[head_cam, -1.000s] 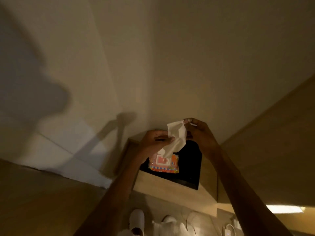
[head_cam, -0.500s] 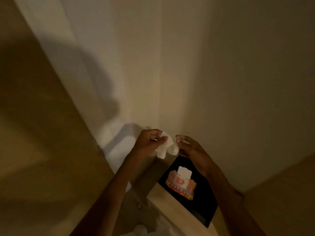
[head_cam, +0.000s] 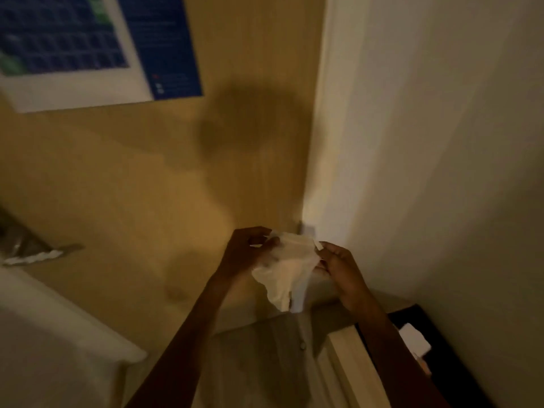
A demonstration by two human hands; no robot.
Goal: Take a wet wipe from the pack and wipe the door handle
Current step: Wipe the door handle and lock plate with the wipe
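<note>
Facing the wooden door [head_cam: 141,184], we are pinching the wet wipe [head_cam: 290,272] with left hand [head_cam: 247,251] and right hand [head_cam: 338,267]; overstretching could tear it.

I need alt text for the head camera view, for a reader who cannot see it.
The left hand and right hand pinch a white wet wipe stretched between them, before a wooden door. The blurred metal door handle is at the far left; the pack lies lower right.
</note>
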